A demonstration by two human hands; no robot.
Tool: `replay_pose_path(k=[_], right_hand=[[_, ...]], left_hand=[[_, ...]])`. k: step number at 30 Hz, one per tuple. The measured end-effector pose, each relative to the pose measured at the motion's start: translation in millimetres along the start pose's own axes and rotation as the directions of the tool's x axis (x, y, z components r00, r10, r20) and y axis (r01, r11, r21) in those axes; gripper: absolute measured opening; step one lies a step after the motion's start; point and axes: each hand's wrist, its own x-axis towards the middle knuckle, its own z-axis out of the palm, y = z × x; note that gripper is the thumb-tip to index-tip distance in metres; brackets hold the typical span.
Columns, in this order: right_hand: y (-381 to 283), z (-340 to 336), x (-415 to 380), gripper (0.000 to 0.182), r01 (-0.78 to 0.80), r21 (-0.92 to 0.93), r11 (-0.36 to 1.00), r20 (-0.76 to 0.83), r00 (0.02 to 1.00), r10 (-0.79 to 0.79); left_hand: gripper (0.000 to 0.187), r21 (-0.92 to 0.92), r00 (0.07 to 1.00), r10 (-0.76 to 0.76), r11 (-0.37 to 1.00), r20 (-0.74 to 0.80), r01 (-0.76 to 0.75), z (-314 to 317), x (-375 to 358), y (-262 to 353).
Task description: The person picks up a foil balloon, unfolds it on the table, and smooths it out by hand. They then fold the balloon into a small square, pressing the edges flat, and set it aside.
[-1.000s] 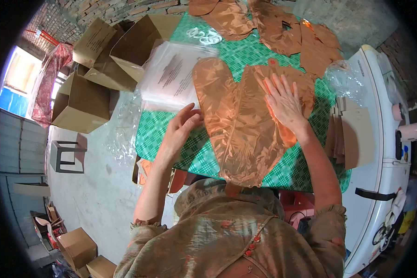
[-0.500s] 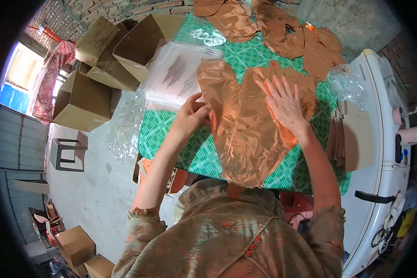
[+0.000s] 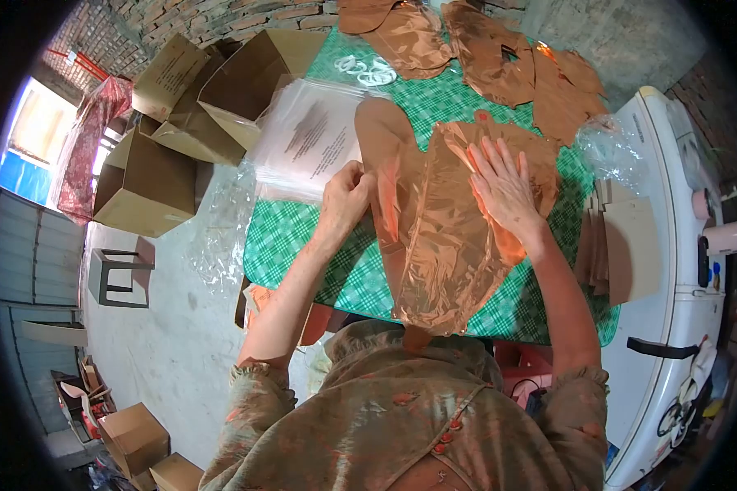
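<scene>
A flat, crinkled copper-brown foil balloon, uninflated, lies on the table with its lower end near my body. My left hand is closed at the edge of its left lobe, pinching the foil, with the fingertips partly hidden. Flat on the upper right part of the balloon rests my right hand, fingers stretched out and pressing down. Just beyond my left hand is a stack of clear printed plastic bags. More copper-brown foil balloons lie at the far edge.
A green checked cloth covers the table. White coiled loops sit near the back. Open cardboard boxes stand at the left, a stool on the floor. Cardboard sheets and a white fridge are on the right.
My left hand has moved slightly up and right, and its fingers have closed at the foil's edge. The left lobe has shifted and now looks smoother. My right hand stays in place.
</scene>
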Motion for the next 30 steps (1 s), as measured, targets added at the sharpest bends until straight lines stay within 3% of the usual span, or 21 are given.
replay_pose_path(k=[5,11,12,13,15,16,17,18,21,25,26,28,29,30], right_hand=[[-1.2,-0.5,0.3,0.059,-0.011,-0.007,1.000,0.024,1.000,0.011],[-12.1,-17.0,0.6,0.059,-0.049,-0.023,0.999,0.111,0.992,0.051],[-12.0,-17.4,0.4,0.058,-0.051,-0.012,0.999,0.109,0.993,0.052],[-9.3,-12.9,0.1,0.058,-0.038,-0.013,0.999,0.074,0.996,0.039],[-2.3,0.0,0.3,0.057,-0.014,-0.018,1.000,0.004,1.000,0.014],[-2.2,-0.6,1.9,0.059,-0.028,-0.095,0.995,0.055,0.998,0.034],[-2.4,-0.8,3.9,0.060,-0.039,-0.173,0.984,0.103,0.993,0.058],[-4.2,-3.1,5.0,0.061,-0.046,-0.249,0.967,0.150,0.985,0.085],[-4.7,-12.3,0.8,0.062,-0.029,0.046,0.998,0.101,0.995,0.024],[-5.1,-8.3,-2.0,0.055,0.029,0.034,0.999,-0.006,1.000,-0.029],[-6.4,-9.1,-2.6,0.055,0.023,0.043,0.999,-0.012,1.000,-0.022],[-13.5,-16.7,-3.2,0.055,0.007,0.061,0.998,-0.022,1.000,-0.006],[-15.7,-22.0,-2.3,0.057,-0.022,0.032,0.999,0.057,0.998,0.020],[-17.8,-29.0,0.3,0.059,-0.046,0.000,0.999,0.135,0.990,0.046]], left_hand=[[0.026,-0.115,0.997,0.008,0.993,0.077,0.001,7.9,-1.6,12.7],[0.020,-0.327,0.959,0.274,0.915,0.077,-0.236,39.2,-4.2,37.5],[0.018,-0.406,0.964,0.201,0.906,0.175,-0.115,45.5,-8.4,47.0],[0.016,-0.496,0.936,0.275,0.858,0.221,-0.135,52.6,-15.9,61.8],[0.013,-0.432,0.923,0.208,0.901,0.324,-0.051,72.7,-20.3,65.7],[0.013,-0.252,0.900,0.357,0.921,0.248,-0.296,83.8,-17.6,57.2],[0.013,-0.046,0.837,0.508,0.859,0.205,-0.510,92.6,-14.8,47.5],[0.013,-0.044,0.829,0.501,0.861,0.250,-0.507,95.1,-16.2,45.5],[0.012,0.020,0.756,0.621,0.770,0.208,-0.638,93.6,-14.1,33.0],[0.020,0.146,0.779,0.615,0.765,0.121,-0.627,80.6,-5.3,22.0],[0.030,0.157,0.762,0.625,0.746,0.168,-0.647,74.0,-3.3,20.2],[0.037,0.366,0.706,0.690,0.623,0.159,-0.691,70.9,1.0,21.4],[0.041,0.463,0.675,0.720,0.549,0.163,-0.696,70.0,3.1,21.3],[0.051,0.492,0.707,0.664,0.545,0.241,-0.679,68.5,6.2,19.0]])
